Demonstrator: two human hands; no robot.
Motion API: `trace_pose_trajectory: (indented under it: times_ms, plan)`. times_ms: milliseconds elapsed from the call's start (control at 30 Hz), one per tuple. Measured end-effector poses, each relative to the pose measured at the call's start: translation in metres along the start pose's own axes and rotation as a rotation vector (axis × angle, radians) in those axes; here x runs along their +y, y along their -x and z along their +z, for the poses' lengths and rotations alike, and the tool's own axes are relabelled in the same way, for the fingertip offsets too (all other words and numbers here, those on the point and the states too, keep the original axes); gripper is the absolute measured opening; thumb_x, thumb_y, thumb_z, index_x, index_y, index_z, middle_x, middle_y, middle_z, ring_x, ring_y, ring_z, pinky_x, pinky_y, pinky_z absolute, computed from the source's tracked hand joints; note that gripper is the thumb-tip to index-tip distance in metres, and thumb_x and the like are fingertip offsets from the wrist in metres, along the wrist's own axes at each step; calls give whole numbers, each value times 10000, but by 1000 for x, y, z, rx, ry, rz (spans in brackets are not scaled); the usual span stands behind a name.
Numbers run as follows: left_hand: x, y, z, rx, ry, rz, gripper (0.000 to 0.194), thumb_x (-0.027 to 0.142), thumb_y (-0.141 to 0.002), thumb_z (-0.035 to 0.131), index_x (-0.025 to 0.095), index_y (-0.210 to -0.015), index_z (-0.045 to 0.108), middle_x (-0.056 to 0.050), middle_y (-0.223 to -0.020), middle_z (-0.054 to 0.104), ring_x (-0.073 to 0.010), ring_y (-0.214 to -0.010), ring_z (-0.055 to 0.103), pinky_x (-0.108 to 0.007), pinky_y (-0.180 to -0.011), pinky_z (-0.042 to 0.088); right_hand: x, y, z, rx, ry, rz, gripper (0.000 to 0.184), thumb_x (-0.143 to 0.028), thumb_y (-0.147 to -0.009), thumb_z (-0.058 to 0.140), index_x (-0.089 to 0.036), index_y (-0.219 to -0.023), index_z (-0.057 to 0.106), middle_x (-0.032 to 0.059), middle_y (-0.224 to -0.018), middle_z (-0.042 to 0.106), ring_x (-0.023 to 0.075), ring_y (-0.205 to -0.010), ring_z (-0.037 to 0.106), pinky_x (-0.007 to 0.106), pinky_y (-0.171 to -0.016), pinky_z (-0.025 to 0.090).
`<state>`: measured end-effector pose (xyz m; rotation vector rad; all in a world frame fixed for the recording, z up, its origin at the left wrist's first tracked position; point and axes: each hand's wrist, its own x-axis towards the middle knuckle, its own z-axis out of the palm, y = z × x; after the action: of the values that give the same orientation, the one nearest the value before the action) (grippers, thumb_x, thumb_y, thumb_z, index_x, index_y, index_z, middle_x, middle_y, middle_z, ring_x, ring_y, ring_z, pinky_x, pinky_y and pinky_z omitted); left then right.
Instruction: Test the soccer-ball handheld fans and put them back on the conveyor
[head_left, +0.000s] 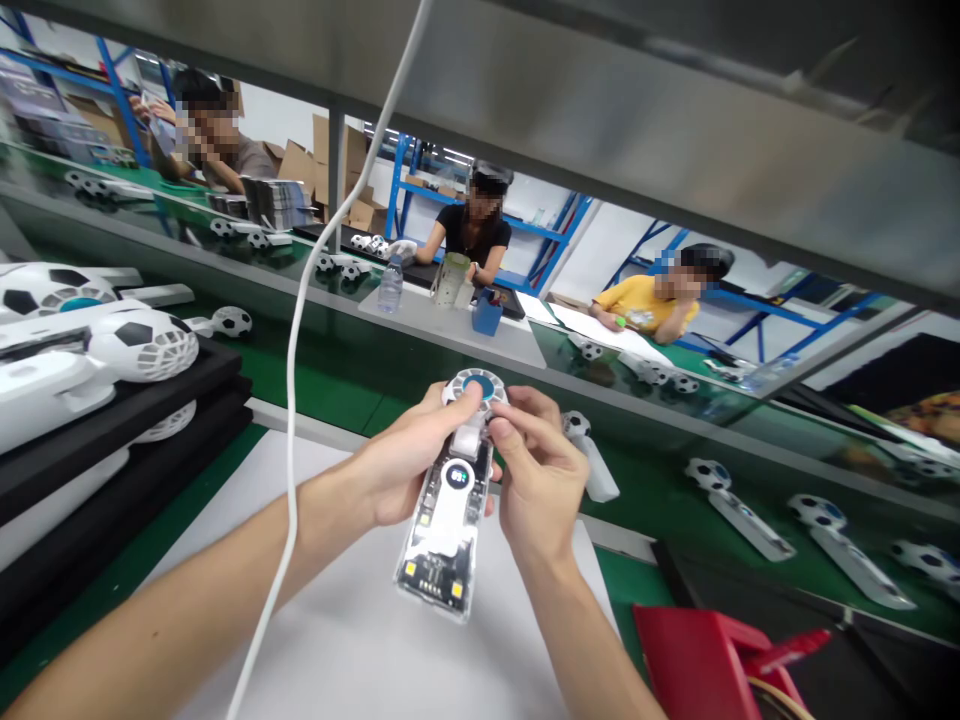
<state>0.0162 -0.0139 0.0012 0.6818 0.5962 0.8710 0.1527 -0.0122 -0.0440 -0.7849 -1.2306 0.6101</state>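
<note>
Both my hands hold one handheld fan (448, 510) above a white mat (360, 640). It has a clear handle with a small lit round display and a round head with a blue centre. My left hand (409, 455) wraps the handle from the left, its thumb up by the head. My right hand (534, 470) pinches the neck just below the head from the right. The fan's base points toward me.
Black trays (112, 420) stacked at left carry football-patterned fans (139, 345). More such fans (739, 500) lie on the green conveyor (337, 375) ahead. A white cable (296, 340) hangs down in front. A red tool (712, 660) sits at lower right. Three people sit across the line.
</note>
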Motion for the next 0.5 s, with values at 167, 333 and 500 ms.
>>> trace_pose_trajectory:
  times_ms: [167, 333, 500]
  plan:
    - [-1, -1, 1, -7, -18, 11, 246, 439, -962, 536, 251, -1077, 426, 16, -778, 566, -145, -568, 606, -336, -456, 570, -2, 3, 3, 58, -118, 151, 99, -311, -759, 827, -267, -845, 806, 63, -1146, 605, 219, -1042, 616, 325, -784, 557]
    - [3, 0, 1, -4, -17, 43, 243, 430, -955, 548, 246, -1042, 416, -16, -910, 592, -151, -595, 614, -332, -450, 556, -15, -5, -5, 42, 96, -274, 205, -94, -817, 747, -268, -918, 789, 19, -816, 645, 145, -762, 618, 262, -601, 524]
    - [6, 3, -3, -52, -44, 68, 296, 481, -932, 571, 246, -1025, 418, -15, -873, 599, -158, -594, 614, -344, -463, 559, -20, -11, -21, -102, 489, -891, 423, 94, -760, 693, -205, -1054, 747, 60, -872, 738, 217, -788, 700, 360, -642, 563]
